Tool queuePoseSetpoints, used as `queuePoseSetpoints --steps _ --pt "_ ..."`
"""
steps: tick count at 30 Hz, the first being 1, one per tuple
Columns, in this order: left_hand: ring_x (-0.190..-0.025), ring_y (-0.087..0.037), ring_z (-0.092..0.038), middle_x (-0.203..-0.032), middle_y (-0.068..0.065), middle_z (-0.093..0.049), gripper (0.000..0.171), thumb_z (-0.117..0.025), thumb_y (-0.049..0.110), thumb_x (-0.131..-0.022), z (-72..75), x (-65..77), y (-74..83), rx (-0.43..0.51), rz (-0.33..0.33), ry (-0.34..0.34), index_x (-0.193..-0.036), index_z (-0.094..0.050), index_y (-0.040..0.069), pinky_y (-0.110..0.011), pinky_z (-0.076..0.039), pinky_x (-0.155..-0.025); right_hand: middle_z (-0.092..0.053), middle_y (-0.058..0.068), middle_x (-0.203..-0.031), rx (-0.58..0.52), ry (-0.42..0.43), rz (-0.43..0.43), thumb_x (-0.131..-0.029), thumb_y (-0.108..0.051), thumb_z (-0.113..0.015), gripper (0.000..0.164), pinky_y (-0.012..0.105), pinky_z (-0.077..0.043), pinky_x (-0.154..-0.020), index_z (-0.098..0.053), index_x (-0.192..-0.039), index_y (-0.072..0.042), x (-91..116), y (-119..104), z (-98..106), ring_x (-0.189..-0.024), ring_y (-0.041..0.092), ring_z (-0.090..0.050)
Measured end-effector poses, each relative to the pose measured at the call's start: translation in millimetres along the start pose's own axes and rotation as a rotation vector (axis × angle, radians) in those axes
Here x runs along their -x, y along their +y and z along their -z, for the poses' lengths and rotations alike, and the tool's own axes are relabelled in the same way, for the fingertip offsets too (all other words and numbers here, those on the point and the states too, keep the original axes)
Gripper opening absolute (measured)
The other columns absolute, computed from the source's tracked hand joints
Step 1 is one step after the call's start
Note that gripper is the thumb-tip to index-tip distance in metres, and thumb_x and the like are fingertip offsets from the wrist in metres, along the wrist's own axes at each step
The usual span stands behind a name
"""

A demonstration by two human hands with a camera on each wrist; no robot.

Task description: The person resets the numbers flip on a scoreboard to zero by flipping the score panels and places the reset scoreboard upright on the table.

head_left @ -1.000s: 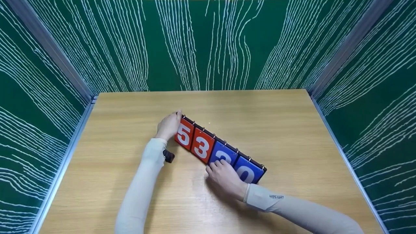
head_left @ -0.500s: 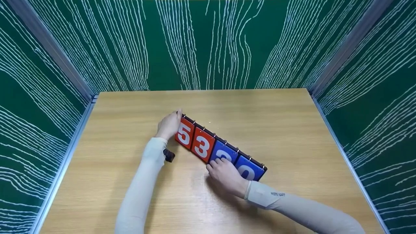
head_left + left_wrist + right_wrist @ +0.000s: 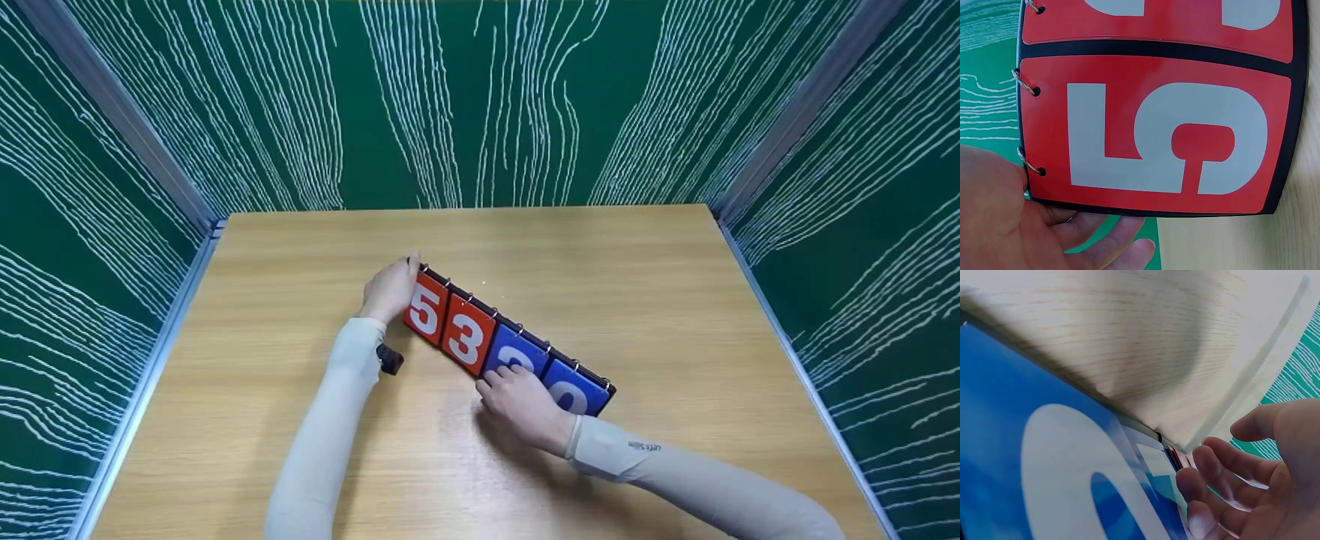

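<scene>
A flip scoreboard (image 3: pixel 466 334) with ring-bound number cards stands slantwise on the wooden table. Its red cards read 5 and 3; the blue pair ends in 0 (image 3: pixel 568 397), and the other blue digit is partly covered. My left hand (image 3: pixel 391 289) holds the scoreboard's far left end, with fingers reaching behind it in the left wrist view, beside the red 5 card (image 3: pixel 1157 135). Over the lower part of the first blue card lies my right hand (image 3: pixel 521 405). In the right wrist view its fingers (image 3: pixel 1207 464) are loosely bent at the card's face, the thumb apart from them.
The wooden table (image 3: pixel 300 247) spreads around the scoreboard. Green panels (image 3: pixel 390 97) with wavy white lines enclose its back and sides. Metal posts (image 3: pixel 810 97) rise at the back corners. A small black device (image 3: pixel 390 360) sits at the left wrist.
Only a very slight shift of the right hand and forearm shows since one second ago. The left hand, the scoreboard and its digits look the same.
</scene>
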State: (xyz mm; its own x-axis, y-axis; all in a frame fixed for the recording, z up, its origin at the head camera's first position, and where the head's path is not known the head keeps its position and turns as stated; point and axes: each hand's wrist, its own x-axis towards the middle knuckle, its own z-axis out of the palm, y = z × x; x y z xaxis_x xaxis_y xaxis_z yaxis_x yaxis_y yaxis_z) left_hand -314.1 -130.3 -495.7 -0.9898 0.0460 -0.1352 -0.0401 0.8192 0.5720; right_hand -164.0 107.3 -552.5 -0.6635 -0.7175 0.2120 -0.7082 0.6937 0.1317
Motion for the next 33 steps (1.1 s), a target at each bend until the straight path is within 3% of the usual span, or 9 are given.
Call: queuePoseSetpoints --steps 7,15,21,29,33 --pt "-0.129 -0.036 -0.059 -0.135 -0.019 -0.063 0.073 -0.011 0.054 -0.110 0.5 0.6 0.3 0.011 0.010 -0.017 -0.144 -0.054 0.005 -0.054 -0.043 -0.112 -0.073 0.002 -0.088 -0.029 0.016 0.020 -0.092 -0.027 -0.073 0.015 0.037 -0.056 -0.073 -0.067 -0.093 -0.013 -1.6 1.5 14.6 -0.078 0.021 -0.068" --pt "-0.130 -0.036 -0.058 -0.137 -0.019 -0.063 0.071 -0.014 0.052 -0.110 0.1 0.4 0.2 0.008 0.024 -0.005 -0.143 -0.055 0.005 -0.054 -0.043 -0.111 -0.071 -0.001 -0.080 -0.100 0.153 0.055 -0.094 -0.024 -0.068 0.012 0.031 -0.050 -0.064 -0.066 -0.088 -0.014 -8.1 3.0 41.9 -0.068 0.017 -0.062" --pt "-0.122 -0.035 -0.063 -0.128 -0.019 -0.066 0.073 -0.012 0.053 -0.110 0.5 0.8 0.7 -0.009 0.012 0.008 -0.139 -0.058 0.005 -0.054 -0.047 -0.107 -0.074 0.000 -0.089 -0.134 0.152 -0.012 -0.095 -0.025 -0.066 0.010 0.033 -0.056 -0.066 -0.066 -0.097 -0.015 -15.8 9.5 68.7 -0.073 0.017 -0.066" --pt "-0.119 -0.034 -0.063 -0.125 -0.018 -0.066 0.073 -0.012 0.053 -0.110 1.1 1.4 2.3 0.000 0.019 -0.006 -0.141 -0.056 0.005 -0.053 -0.046 -0.107 -0.068 -0.001 -0.085 -0.216 0.156 -0.085 -0.093 -0.019 -0.067 0.008 0.032 -0.054 -0.060 -0.062 -0.096 -0.014 -24.6 30.9 94.6 -0.071 0.015 -0.063" --pt "-0.114 -0.033 -0.063 -0.122 -0.018 -0.066 0.072 -0.012 0.053 -0.110 0.7 1.3 3.2 0.001 0.021 -0.009 -0.138 -0.058 0.004 -0.051 -0.046 -0.105 -0.068 -0.001 -0.086 -0.260 0.117 -0.123 -0.094 -0.017 -0.068 0.006 0.031 -0.055 -0.065 -0.067 -0.099 -0.014 -29.0 46.4 103.0 -0.072 0.014 -0.065"
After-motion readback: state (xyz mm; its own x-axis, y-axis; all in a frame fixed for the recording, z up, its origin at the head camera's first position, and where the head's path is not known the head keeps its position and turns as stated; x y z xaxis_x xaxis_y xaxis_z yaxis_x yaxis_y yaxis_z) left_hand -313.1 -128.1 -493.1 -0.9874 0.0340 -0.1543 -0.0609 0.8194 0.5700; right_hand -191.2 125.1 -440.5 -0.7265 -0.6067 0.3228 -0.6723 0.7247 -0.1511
